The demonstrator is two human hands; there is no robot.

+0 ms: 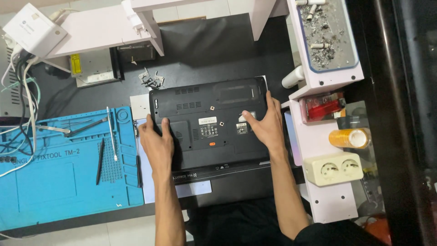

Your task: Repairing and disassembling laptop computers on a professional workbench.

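Black laptop, blue mat, white shelves

The upturned black plastic laptop (209, 123) carries white labels and an orange dot; the blue rubber work mat (68, 182) lies on a black tabletop (214, 50); a translucent red lighter (324, 107), amber tape roll (349, 138) and cream double socket (334, 168) sit beside the white shelf (318, 82).

We reach both bare forearms up from the near edge, roughly parallel and a little apart, the right one angled slightly leftward as it goes. Our left hand (157, 141) lies palm down with the fingers pointing far and held loosely together, thumb tucked alongside. Our right hand (265, 125) also lies palm down, fingers spread a little, the thumb stretched out to the left. Neither hand is curled into a grasp; both press flat.
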